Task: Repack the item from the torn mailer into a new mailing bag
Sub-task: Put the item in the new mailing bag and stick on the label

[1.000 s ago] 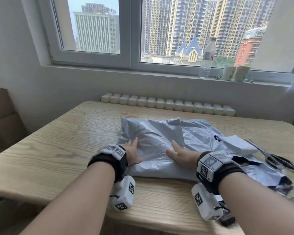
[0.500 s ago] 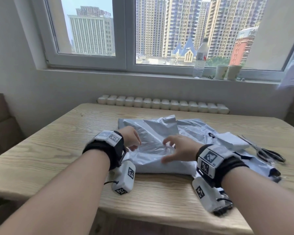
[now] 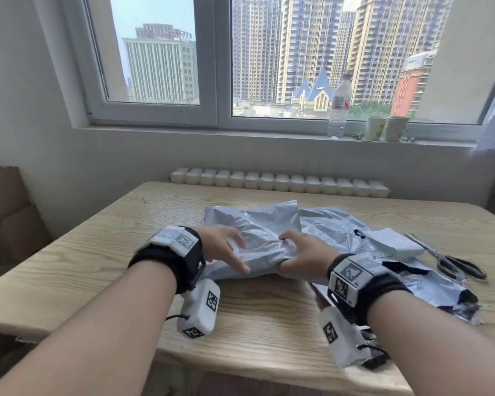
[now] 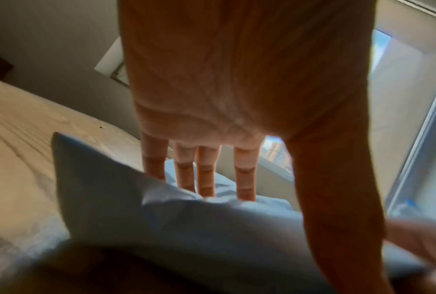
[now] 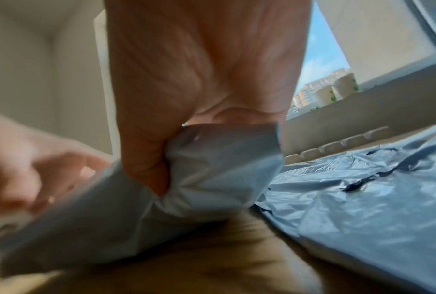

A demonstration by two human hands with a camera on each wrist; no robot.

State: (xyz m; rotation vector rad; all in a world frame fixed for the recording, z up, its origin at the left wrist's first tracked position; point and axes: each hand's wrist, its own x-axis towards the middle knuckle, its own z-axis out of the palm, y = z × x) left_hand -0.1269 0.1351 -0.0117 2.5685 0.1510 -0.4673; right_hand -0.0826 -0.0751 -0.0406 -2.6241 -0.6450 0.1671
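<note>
The new mailing bag (image 3: 252, 224) is lying at the middle of the bench (image 3: 69, 267), toward its near edge. The left hand (image 3: 222, 247) is resting on the bag's left part, and the right hand (image 3: 300, 257) is gripping its near right end. The torn mailer (image 3: 355, 238) is spreading just beside it, toward the right edge. The scissors (image 3: 452, 260) are lying beyond the mailer, nearer that right edge.
</note>
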